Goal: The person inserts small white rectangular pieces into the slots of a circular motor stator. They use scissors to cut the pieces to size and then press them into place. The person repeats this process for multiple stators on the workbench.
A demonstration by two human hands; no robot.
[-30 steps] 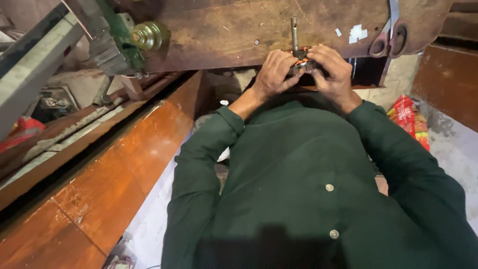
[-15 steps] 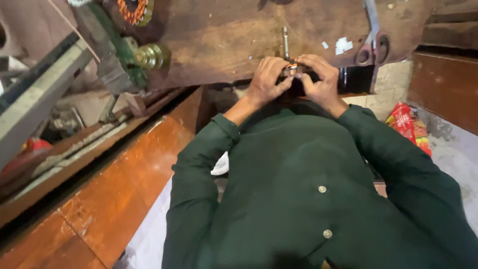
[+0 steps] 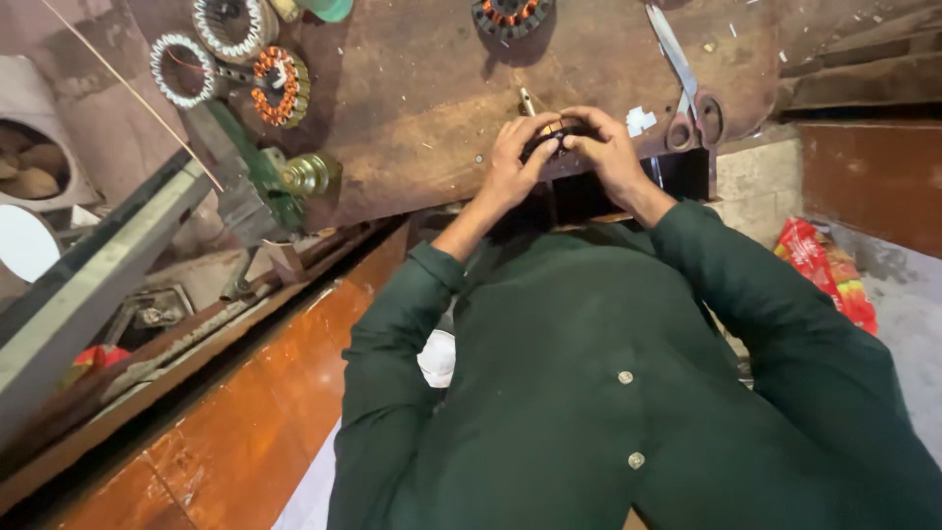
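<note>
The counter (image 3: 422, 128) is rusty brown with pale flecks. At its far left corner lie a wound ring (image 3: 281, 84) with orange coils and two rings (image 3: 183, 69) wrapped in white. The scissors (image 3: 687, 88) near the right edge are grey with dark handles. The sleeves (image 3: 775, 324) are dark green.
</note>
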